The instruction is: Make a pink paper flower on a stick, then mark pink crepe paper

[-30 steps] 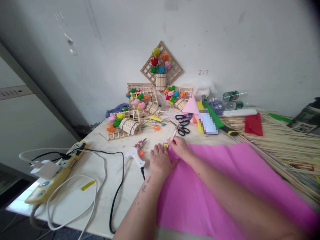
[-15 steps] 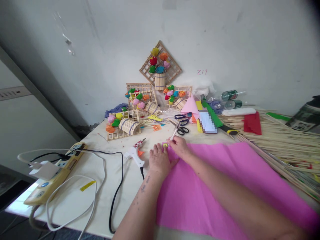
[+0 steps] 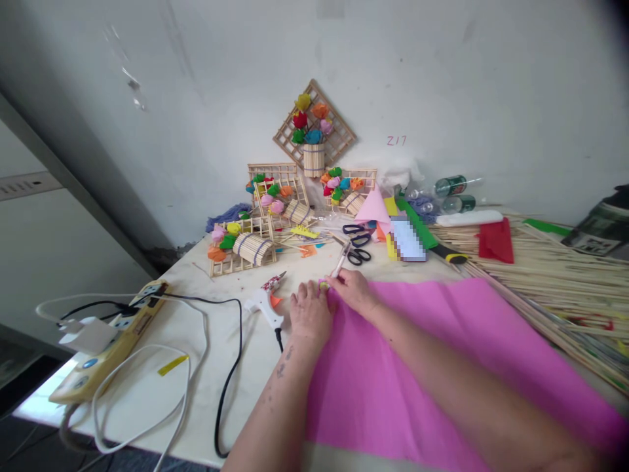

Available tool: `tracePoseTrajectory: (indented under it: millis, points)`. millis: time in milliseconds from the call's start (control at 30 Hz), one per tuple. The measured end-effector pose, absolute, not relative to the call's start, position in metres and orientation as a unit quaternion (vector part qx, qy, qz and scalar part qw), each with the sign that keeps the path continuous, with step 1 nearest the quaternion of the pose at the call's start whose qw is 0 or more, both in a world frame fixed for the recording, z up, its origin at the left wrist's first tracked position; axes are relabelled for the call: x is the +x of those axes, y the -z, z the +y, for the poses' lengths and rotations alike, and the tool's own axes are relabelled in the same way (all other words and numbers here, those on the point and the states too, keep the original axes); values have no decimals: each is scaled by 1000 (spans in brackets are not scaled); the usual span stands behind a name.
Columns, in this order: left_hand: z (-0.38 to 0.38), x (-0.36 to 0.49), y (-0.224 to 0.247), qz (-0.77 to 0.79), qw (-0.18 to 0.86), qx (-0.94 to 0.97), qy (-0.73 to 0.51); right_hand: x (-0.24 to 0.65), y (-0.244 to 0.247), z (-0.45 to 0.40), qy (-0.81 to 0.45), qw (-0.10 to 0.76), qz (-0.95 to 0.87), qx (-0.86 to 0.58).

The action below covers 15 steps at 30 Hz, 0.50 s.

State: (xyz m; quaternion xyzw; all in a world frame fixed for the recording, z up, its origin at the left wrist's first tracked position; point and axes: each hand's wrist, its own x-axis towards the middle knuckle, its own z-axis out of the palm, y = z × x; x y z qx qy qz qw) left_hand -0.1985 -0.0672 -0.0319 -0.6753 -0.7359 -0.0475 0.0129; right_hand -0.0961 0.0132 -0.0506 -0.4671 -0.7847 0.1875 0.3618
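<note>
A large pink sheet of paper or thin foam (image 3: 363,387) lies across the front of the table. At its far left corner sits a small yellow round piece (image 3: 324,286). My left hand (image 3: 312,314) lies flat over that corner, fingers stretched, fingertips against the yellow piece. In my right hand (image 3: 352,288) is a white pen (image 3: 339,261), tilted, its lower end beside the yellow piece. The pen's tip is hidden by the fingers. Left of my left hand rests a white glue gun (image 3: 268,307) with a black cord.
A yellow power strip (image 3: 111,347) with looping cables fills the left side. Behind the hands are scissors (image 3: 358,246), a phone (image 3: 409,239) and stick lattices with colourful flowers (image 3: 240,246). Many thin wooden sticks (image 3: 555,282) cover the right, near a utility knife (image 3: 449,254).
My left hand has shifted slightly left and its thumb has drawn in. My right hand keeps the pen at the same corner, with only a slight movement.
</note>
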Motion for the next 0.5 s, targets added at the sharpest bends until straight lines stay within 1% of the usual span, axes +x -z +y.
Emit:
tracePoseTrajectory:
  millis: [167,500]
  points:
    - [-68,-201,33,-735,11,-675,65,-95,48,13,-186,354,-791,-463]
    - [-69,-200,30,-737,6,-673,63,-97,49,12,-142,333,-800,-478]
